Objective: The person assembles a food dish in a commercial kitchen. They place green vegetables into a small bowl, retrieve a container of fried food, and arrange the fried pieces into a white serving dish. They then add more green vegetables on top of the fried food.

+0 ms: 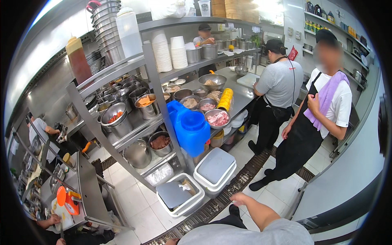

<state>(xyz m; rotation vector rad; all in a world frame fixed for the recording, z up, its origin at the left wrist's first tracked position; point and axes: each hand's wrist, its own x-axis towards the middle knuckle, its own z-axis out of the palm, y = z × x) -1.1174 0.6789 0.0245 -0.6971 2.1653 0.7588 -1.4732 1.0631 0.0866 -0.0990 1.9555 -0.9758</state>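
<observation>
My right hand (240, 199) reaches forward from a grey sleeve, above the floor drain, with its fingers loosely extended and nothing seen in them. Only a sliver of my left hand (171, 241) shows at the lower edge, its fingers hidden. Nearest to my right hand is a white bin with a grey lid (215, 163). Beside it, another white bin (183, 206) has its grey lid askew, and a crumpled white item shows in the gap. A blue plastic jug (192, 130) hangs at the shelf post above them.
A metal rack (134, 130) holds pots of food. Bowls of raw meat (217, 118) and a yellow cylinder (225, 99) stand on the steel counter. Two people (281, 77) (326, 90) stand at right. At lower left, someone's hand (53, 219) works near an orange scale (69, 201).
</observation>
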